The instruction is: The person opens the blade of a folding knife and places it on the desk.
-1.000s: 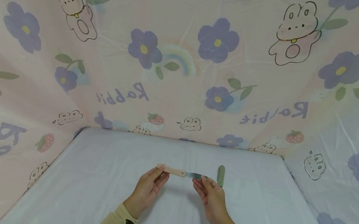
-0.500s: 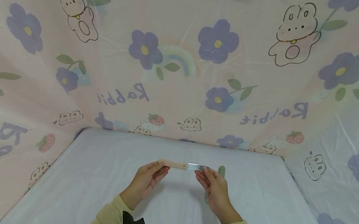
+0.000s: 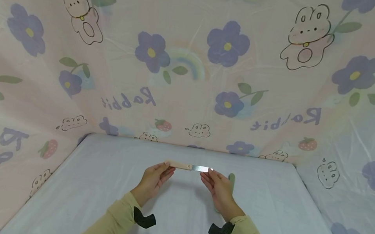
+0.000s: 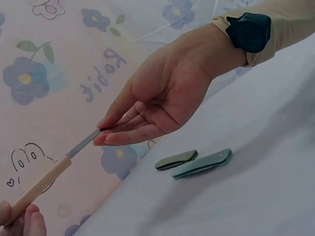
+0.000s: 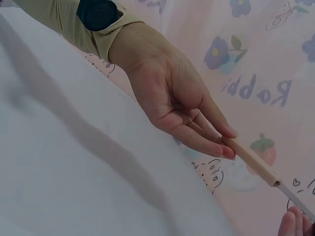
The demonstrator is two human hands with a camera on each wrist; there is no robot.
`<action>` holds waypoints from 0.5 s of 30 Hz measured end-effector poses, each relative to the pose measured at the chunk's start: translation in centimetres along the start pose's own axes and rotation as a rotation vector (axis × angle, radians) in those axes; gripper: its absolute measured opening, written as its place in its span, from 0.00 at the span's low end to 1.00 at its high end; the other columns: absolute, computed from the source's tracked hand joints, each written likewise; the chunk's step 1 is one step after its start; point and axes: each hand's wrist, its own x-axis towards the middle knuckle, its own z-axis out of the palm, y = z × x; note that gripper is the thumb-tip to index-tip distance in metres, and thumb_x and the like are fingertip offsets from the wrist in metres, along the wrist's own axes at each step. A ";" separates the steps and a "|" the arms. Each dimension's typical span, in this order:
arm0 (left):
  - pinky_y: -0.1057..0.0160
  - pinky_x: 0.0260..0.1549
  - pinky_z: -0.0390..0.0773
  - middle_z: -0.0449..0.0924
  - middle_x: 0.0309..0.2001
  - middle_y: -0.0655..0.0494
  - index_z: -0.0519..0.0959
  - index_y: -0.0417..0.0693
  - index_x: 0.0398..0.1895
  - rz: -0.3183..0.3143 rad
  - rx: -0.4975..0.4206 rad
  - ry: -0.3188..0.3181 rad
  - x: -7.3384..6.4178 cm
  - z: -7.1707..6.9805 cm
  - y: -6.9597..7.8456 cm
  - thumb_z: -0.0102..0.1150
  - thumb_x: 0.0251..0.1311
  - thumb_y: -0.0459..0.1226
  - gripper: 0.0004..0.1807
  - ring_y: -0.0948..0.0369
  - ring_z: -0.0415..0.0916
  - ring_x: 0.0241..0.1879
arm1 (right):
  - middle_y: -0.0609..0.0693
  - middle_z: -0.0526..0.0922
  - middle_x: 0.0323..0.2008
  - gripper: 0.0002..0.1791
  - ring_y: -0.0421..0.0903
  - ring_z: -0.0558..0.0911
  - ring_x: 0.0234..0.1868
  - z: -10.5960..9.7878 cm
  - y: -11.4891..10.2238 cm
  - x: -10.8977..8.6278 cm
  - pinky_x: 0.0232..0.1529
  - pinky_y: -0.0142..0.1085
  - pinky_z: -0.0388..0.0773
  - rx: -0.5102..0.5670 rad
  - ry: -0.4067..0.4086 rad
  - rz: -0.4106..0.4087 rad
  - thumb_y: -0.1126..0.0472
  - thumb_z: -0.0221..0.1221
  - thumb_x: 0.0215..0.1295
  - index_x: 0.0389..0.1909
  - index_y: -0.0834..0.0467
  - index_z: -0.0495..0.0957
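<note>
A folding knife with a pale pink-beige handle is unfolded and held level above the table. My left hand pinches the handle's end between thumb and fingers. At the other end, my right hand pinches the blade near its tip, which the fingers partly hide. The left wrist view shows the blade straight out from the handle. Beneath the right hand lie two folded knives, one olive green and one teal. The head view shows the olive one partly, while the right hand mostly covers the teal one.
A white-covered table lies under both hands. Printed cloth walls with flowers and rabbits rise at its back and sides. Each wrist carries a black camera mount over a beige sleeve.
Both hands have raised the knife and moved it farther up the head view, then slightly left. The grip at each end has stayed the same, and the knife remains unfolded.
</note>
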 end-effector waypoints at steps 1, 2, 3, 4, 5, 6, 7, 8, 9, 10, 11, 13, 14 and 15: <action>0.62 0.49 0.75 0.77 0.45 0.40 0.65 0.28 0.57 0.002 0.009 0.003 0.2 -0.1 -0.1 0.54 0.64 0.33 0.22 0.56 0.78 0.46 | 0.62 0.79 0.45 0.21 0.51 0.81 0.47 0.0 0.1 0.2 0.47 0.36 0.77 -0.003 0.003 0.005 0.60 0.55 0.67 0.55 0.70 0.66; 0.62 0.49 0.75 0.77 0.44 0.40 0.64 0.27 0.57 0.004 0.018 0.005 0.5 -0.2 -0.2 0.53 0.64 0.33 0.23 0.56 0.78 0.46 | 0.62 0.79 0.45 0.22 0.51 0.81 0.47 0.0 0.3 0.5 0.47 0.36 0.77 -0.001 0.007 0.013 0.61 0.55 0.67 0.55 0.70 0.66; 0.62 0.49 0.75 0.77 0.44 0.41 0.64 0.27 0.58 0.004 0.026 0.007 0.8 -0.3 -0.3 0.53 0.64 0.33 0.23 0.56 0.78 0.45 | 0.63 0.79 0.45 0.22 0.50 0.81 0.46 0.0 0.4 0.8 0.47 0.36 0.77 -0.002 0.009 0.017 0.61 0.55 0.67 0.56 0.71 0.66; 0.62 0.49 0.75 0.77 0.44 0.40 0.64 0.27 0.58 0.002 0.030 0.010 1.0 -0.4 -0.4 0.53 0.64 0.33 0.23 0.56 0.78 0.45 | 0.63 0.78 0.46 0.22 0.50 0.81 0.46 0.0 0.5 1.1 0.47 0.36 0.77 0.002 0.012 0.025 0.61 0.54 0.67 0.56 0.71 0.65; 0.62 0.48 0.75 0.77 0.44 0.40 0.64 0.26 0.58 0.003 0.038 0.011 1.3 -0.5 -0.6 0.53 0.64 0.33 0.23 0.56 0.78 0.45 | 0.64 0.78 0.46 0.23 0.50 0.81 0.45 0.0 0.6 1.3 0.48 0.36 0.77 -0.001 0.013 0.028 0.62 0.54 0.67 0.56 0.72 0.65; 0.61 0.48 0.75 0.77 0.44 0.40 0.64 0.26 0.58 0.006 0.048 0.010 1.6 -0.6 -0.7 0.53 0.64 0.32 0.23 0.55 0.78 0.45 | 0.64 0.77 0.47 0.23 0.49 0.81 0.45 0.0 0.7 1.6 0.48 0.36 0.76 0.000 0.015 0.033 0.62 0.54 0.67 0.57 0.73 0.65; 0.62 0.48 0.75 0.77 0.44 0.39 0.64 0.26 0.58 0.005 0.057 0.014 1.8 -0.7 -0.8 0.53 0.64 0.32 0.23 0.55 0.79 0.44 | 0.65 0.77 0.48 0.23 0.49 0.81 0.45 0.0 0.8 1.9 0.48 0.36 0.76 -0.004 0.017 0.034 0.62 0.54 0.67 0.57 0.73 0.64; 0.62 0.48 0.75 0.77 0.44 0.39 0.64 0.26 0.57 0.003 0.066 0.019 2.1 -0.8 -0.9 0.53 0.64 0.32 0.23 0.56 0.79 0.44 | 0.66 0.77 0.48 0.23 0.49 0.81 0.44 0.0 0.9 2.2 0.48 0.36 0.76 -0.003 0.021 0.036 0.63 0.54 0.67 0.57 0.73 0.64; 0.62 0.48 0.75 0.77 0.45 0.39 0.64 0.26 0.57 0.003 0.076 0.024 2.4 -0.9 -1.0 0.53 0.64 0.32 0.23 0.56 0.79 0.44 | 0.67 0.76 0.49 0.22 0.49 0.82 0.44 0.0 1.0 2.5 0.48 0.36 0.76 -0.005 0.023 0.034 0.64 0.53 0.67 0.57 0.74 0.64; 0.62 0.48 0.75 0.77 0.45 0.38 0.65 0.26 0.57 0.003 0.087 0.029 2.7 -1.0 -1.1 0.53 0.64 0.32 0.23 0.55 0.79 0.44 | 0.67 0.75 0.49 0.22 0.49 0.82 0.44 0.0 1.1 2.8 0.48 0.36 0.76 -0.003 0.025 0.034 0.64 0.53 0.67 0.57 0.74 0.64; 0.62 0.48 0.75 0.77 0.45 0.38 0.65 0.25 0.57 0.000 0.096 0.036 3.0 -1.0 -1.1 0.53 0.64 0.32 0.22 0.55 0.79 0.44 | 0.67 0.76 0.48 0.22 0.49 0.82 0.44 0.1 1.2 3.0 0.48 0.36 0.76 -0.004 0.027 0.035 0.65 0.53 0.67 0.57 0.75 0.64; 0.62 0.47 0.76 0.77 0.46 0.38 0.66 0.26 0.56 -0.013 0.110 0.057 3.5 -1.2 -1.3 0.54 0.64 0.33 0.22 0.55 0.79 0.44 | 0.66 0.76 0.47 0.22 0.48 0.81 0.44 0.1 1.4 3.5 0.49 0.36 0.76 -0.005 0.027 0.041 0.66 0.52 0.68 0.57 0.75 0.63; 0.62 0.47 0.76 0.77 0.46 0.38 0.67 0.27 0.56 -0.022 0.114 0.067 3.8 -1.3 -1.3 0.55 0.63 0.33 0.22 0.55 0.79 0.44 | 0.65 0.77 0.45 0.22 0.48 0.81 0.44 0.1 1.6 3.7 0.50 0.37 0.75 -0.001 0.025 0.044 0.67 0.52 0.68 0.57 0.76 0.63; 0.62 0.47 0.76 0.77 0.46 0.38 0.68 0.27 0.56 -0.028 0.117 0.076 4.0 -1.3 -1.4 0.55 0.63 0.33 0.21 0.55 0.79 0.44 | 0.65 0.77 0.44 0.22 0.48 0.81 0.43 0.1 1.7 3.9 0.50 0.37 0.75 0.007 0.027 0.050 0.68 0.51 0.68 0.58 0.76 0.62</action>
